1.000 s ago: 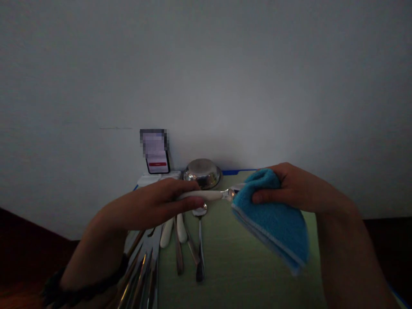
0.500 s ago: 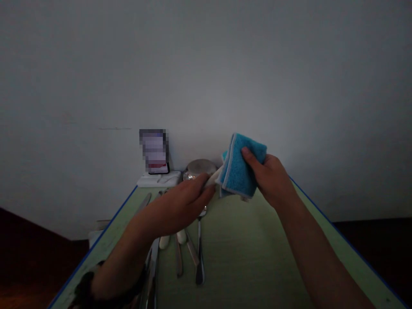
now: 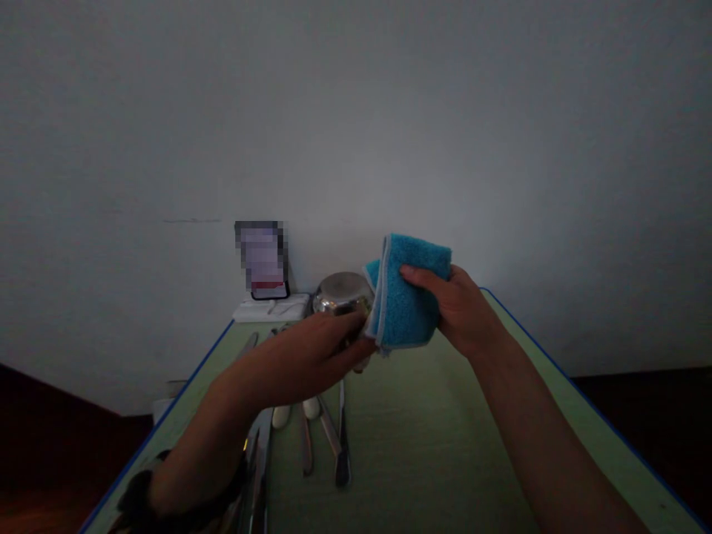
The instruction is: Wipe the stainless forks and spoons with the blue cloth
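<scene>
My right hand (image 3: 467,311) is closed on a folded blue terry cloth (image 3: 414,304) with a pale border, thumb on the near face. My left hand (image 3: 317,352) is closed at the cloth's left edge, its fingertips against the border. It holds a utensil whose whitish handle showed half a second ago; now the fingers and cloth hide it, and I cannot tell its working end. Both hands are above the table. Under my left forearm lie several metal utensils, among them one with a dark handle end (image 3: 343,469) and some with cream handle ends (image 3: 282,417).
A shiny metal bowl (image 3: 342,285), seemingly upside down, stands at the back by the wall (image 3: 500,148). Left of it, a phone (image 3: 267,259) with a blurred screen leans upright on a white base (image 3: 245,310). The green table (image 3: 423,445) has a blue edge.
The cloth and my right hand have shifted slightly left and down. My left hand's fingers now meet the cloth's edge, and the whitish handle between them is covered.
</scene>
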The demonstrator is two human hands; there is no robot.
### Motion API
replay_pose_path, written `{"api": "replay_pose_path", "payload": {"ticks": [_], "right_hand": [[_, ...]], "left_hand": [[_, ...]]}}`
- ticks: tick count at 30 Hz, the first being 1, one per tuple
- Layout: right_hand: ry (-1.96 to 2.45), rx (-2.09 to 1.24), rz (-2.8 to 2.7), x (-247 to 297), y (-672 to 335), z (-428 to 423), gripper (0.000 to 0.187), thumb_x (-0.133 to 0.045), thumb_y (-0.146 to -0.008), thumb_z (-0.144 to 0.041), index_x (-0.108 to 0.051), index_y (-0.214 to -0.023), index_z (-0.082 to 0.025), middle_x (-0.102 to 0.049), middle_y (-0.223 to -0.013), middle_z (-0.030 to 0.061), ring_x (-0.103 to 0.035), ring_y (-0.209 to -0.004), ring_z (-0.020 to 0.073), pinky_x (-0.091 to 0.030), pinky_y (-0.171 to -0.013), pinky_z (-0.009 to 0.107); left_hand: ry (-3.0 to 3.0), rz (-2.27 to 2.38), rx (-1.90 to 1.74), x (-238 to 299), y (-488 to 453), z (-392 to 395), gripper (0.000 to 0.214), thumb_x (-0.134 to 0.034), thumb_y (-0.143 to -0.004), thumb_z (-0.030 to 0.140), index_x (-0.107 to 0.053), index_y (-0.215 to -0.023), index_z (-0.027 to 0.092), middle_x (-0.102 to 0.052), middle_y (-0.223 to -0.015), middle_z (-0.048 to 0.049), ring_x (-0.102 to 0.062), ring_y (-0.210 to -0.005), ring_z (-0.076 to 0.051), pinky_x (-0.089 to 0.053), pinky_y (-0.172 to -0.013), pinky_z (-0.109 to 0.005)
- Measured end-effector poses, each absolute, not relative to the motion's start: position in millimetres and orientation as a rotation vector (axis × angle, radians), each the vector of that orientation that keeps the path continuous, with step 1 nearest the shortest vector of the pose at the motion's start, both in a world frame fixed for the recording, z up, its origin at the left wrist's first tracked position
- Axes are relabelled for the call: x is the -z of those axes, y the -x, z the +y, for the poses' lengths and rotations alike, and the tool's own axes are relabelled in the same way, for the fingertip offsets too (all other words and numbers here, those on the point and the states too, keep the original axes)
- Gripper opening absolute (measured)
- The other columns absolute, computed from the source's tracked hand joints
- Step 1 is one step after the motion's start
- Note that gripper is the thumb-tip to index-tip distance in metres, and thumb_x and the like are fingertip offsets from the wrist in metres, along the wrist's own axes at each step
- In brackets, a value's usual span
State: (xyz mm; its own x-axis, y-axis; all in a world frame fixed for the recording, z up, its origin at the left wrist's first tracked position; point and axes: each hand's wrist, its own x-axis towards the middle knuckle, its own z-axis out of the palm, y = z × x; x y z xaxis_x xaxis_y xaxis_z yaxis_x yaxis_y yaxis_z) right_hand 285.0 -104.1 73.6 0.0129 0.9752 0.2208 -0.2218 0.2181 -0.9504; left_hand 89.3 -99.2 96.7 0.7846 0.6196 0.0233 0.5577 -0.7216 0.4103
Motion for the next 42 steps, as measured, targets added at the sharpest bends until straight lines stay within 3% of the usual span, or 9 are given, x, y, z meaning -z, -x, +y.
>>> {"api": "replay_pose_path", "payload": {"ticks": [3,6,11,17,23,31,36,42], "right_hand": [[0.869,-1.155,-1.324,-78.1,-292.0,-110.3,0.017,-0.067,-0.069,-0.033,-0.067,-0.081,-0.021,-0.068,-0.079,-0.0014,-0.061,-0.07,0.013,-0.049,-0.069,0.028],[0.97,-1.131,-1.691,-83.7,-299.4,-116.4,0.017,-0.068,-0.068,-0.033,-0.065,-0.081,-0.022,-0.065,-0.075,-0.0034,-0.059,-0.067,0.011,-0.048,-0.062,0.023],[1.056,-0.826,-2.187,-93.0,-300.6,-123.1,0.021,-0.06,-0.075,-0.035,-0.063,-0.089,-0.02,-0.06,-0.072,-0.0024,-0.052,-0.061,0.0103,-0.043,-0.054,0.021],[0.995,-0.666,-2.288,-94.8,-296.8,-126.1,0.016,-0.057,-0.077,-0.026,-0.066,-0.088,-0.02,-0.064,-0.073,-0.0011,-0.054,-0.062,0.0118,-0.042,-0.055,0.022],[1.097,-0.78,-1.929,-88.0,-293.6,-124.4,0.015,-0.068,-0.067,-0.033,-0.067,-0.077,-0.021,-0.061,-0.065,-0.003,-0.053,-0.057,0.0116,-0.043,-0.051,0.022],[0.813,-1.045,-1.107,-71.3,-280.5,-103.8,0.024,-0.07,-0.065,-0.038,-0.066,-0.084,-0.023,-0.069,-0.083,0.0003,-0.062,-0.074,0.0171,-0.05,-0.073,0.036],[0.924,-0.948,-0.909,-66.9,-259.1,-101.2,0.037,-0.063,-0.068,-0.048,-0.063,-0.09,-0.018,-0.067,-0.083,0.0032,-0.061,-0.073,0.0173,-0.049,-0.067,0.032],[1.158,-0.852,-0.996,-62.7,-245.2,-104.2,0.04,-0.06,-0.067,-0.055,-0.061,-0.077,-0.016,-0.062,-0.071,0.0034,-0.057,-0.063,0.0163,-0.045,-0.056,0.029]], "left_hand": [[-2.521,0.892,-0.245,-102.4,-72.8,-93.3,0.029,-0.033,-0.091,0.035,-0.056,-0.09,0.018,-0.06,-0.075,0.0005,-0.055,-0.065,-0.011,-0.041,-0.06,-0.022],[-2.487,1.069,-0.486,-107.5,-58.7,-87.8,0.026,-0.038,-0.089,0.036,-0.056,-0.095,0.018,-0.061,-0.077,0.0002,-0.055,-0.063,-0.011,-0.042,-0.057,-0.022],[-2.472,1.109,-0.881,-116.7,-62.7,-94.2,0.019,-0.048,-0.085,0.033,-0.059,-0.091,0.019,-0.06,-0.081,0.0004,-0.055,-0.067,-0.01,-0.044,-0.06,-0.02],[-2.526,0.94,-0.759,-119.1,-70.8,-104.6,0.017,-0.054,-0.082,0.034,-0.063,-0.086,0.02,-0.06,-0.081,0.0,-0.055,-0.068,-0.011,-0.045,-0.059,-0.02],[-2.525,1.011,-0.716,-117.6,-62.9,-103.3,0.019,-0.052,-0.083,0.037,-0.061,-0.088,0.02,-0.061,-0.08,0.001,-0.056,-0.068,-0.011,-0.044,-0.06,-0.021],[-2.502,0.957,-0.295,-110.9,-60.4,-101.6,0.031,-0.036,-0.089,0.041,-0.056,-0.098,0.02,-0.062,-0.081,-0.001,-0.057,-0.071,-0.014,-0.043,-0.062,-0.024],[-2.521,1.058,-0.329,-109.8,-72.2,-99.2,0.033,-0.035,-0.089,0.043,-0.055,-0.089,0.017,-0.06,-0.069,-0.0006,-0.055,-0.059,-0.012,-0.04,-0.054,-0.022],[-2.389,1.041,-0.393,-102.3,-82.5,-93.4,0.029,-0.037,-0.088,0.04,-0.052,-0.081,0.016,-0.06,-0.067,-0.0002,-0.058,-0.057,-0.011,-0.042,-0.052,-0.021]]}}
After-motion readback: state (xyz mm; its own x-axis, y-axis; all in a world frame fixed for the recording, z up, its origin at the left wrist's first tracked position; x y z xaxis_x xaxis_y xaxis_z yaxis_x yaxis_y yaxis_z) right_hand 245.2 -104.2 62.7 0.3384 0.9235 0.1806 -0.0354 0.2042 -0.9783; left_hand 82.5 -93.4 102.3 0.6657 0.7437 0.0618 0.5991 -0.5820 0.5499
